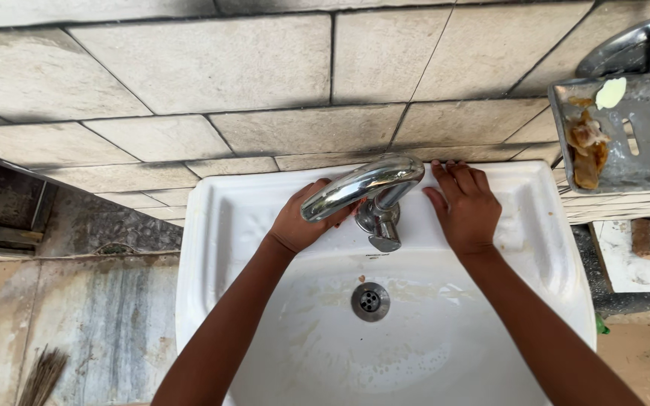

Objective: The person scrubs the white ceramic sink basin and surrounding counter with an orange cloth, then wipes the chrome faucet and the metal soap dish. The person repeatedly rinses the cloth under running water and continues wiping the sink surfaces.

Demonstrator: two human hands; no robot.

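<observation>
A chrome tap [366,188] stands at the back of a white washbasin [212,248] fixed to a tiled wall. My left hand [302,218] lies on the basin's back ledge just left of the tap, partly hidden under the spout, fingers curled toward the tap's base. My right hand [466,207] rests flat on the ledge just right of the tap, fingers together and pointing at the wall. It holds nothing. The metal drain [370,301] sits in the bowl below, with soapy streaks around it.
A metal soap rack [641,150] hangs on the wall at the right, holding a pale soap sliver [609,93] and brownish soap remains [587,146]. A broom's bristles [43,376] show at the lower left on the stained floor.
</observation>
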